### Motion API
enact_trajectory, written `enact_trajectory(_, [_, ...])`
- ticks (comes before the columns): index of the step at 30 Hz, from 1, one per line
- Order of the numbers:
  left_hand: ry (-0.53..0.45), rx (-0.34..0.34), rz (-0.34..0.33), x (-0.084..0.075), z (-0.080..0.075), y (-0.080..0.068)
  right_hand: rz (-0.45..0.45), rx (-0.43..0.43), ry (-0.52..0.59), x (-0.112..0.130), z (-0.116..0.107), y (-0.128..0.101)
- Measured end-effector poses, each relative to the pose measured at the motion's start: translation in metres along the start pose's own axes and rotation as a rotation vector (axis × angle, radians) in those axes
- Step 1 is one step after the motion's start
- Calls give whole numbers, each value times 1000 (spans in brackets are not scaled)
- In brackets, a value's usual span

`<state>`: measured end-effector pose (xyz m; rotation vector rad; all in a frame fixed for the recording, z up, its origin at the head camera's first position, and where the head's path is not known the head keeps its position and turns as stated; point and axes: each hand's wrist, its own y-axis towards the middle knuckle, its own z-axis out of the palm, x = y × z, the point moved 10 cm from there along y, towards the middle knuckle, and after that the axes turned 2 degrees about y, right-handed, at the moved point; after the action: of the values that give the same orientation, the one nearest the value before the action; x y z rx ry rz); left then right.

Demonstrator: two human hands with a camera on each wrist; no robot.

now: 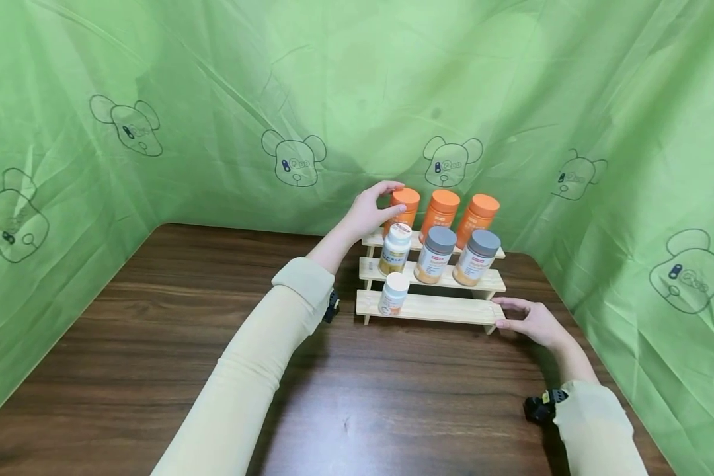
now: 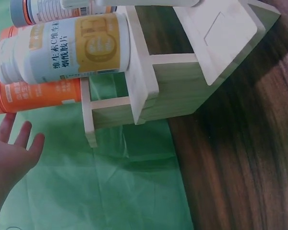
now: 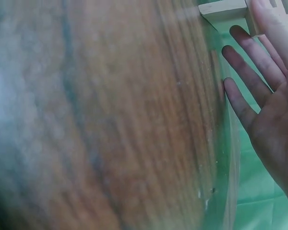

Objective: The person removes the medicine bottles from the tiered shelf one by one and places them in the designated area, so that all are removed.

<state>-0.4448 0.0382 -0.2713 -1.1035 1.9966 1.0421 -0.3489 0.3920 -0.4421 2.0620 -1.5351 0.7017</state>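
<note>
- The three-step wooden rack (image 1: 434, 309) stands on the dark wooden table (image 1: 155, 344), at about 12 o'clock from the person and close to the green cloth backdrop (image 1: 214, 99).
- The top step carries three orange bottles: the left orange bottle (image 1: 406, 205), the middle orange bottle (image 1: 440, 213) and the right orange bottle (image 1: 477, 218). This row looks full.
- On the middle step stand a white-capped bottle (image 1: 395, 248) at the left and two grey-capped bottles (image 1: 436, 254) (image 1: 477, 256) beside it, so this row looks full too.
- The bottom step holds only one small white-capped bottle (image 1: 394, 293), at its left end. The places toward 3 o'clock on this step are not yet taken, so I judge the rack about two thirds filled.
- The left hand (image 1: 373, 210) is at the left orange bottle, at 9 o'clock of it, with its thumb and fingers curved about the cap end; in the left wrist view the fingers appear rather loose, so the grasp seems light.
- The right hand (image 1: 532, 322) lies at the right end of the bottom step, fingers straight and touching the wood, grasping nothing.
- No other bottles are visible on the table.
</note>
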Motion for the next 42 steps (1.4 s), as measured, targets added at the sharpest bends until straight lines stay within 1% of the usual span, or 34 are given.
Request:
enact_trajectory(3, [-33,1,-8,3,1,0,2,-4,8,-1,-1,-1])
enact_trajectory(10, [-95,1,-1,7,2,3,23,8,13,1,0,-1])
enact_trajectory(17, [-79,-17,-13,8,0,2,30,21,61,2,4,1])
enact_trajectory(27, [-88,-46,-21,2,-2,-1,13,12,42,0,1,2])
enact_trajectory(30, [-93,-62,-27,2,-6,-1,18,14,43,1,1,2])
enact_trajectory(33, [-106,-85,-24,0,-13,-1,24,20,43,2,1,2])
enact_trajectory(38, [-115,-99,8,-10,-24,-2,29,27,44,2,1,1])
enact_trajectory(42, [-112,-111,11,-15,-33,-3,27,29,47,2,1,0])
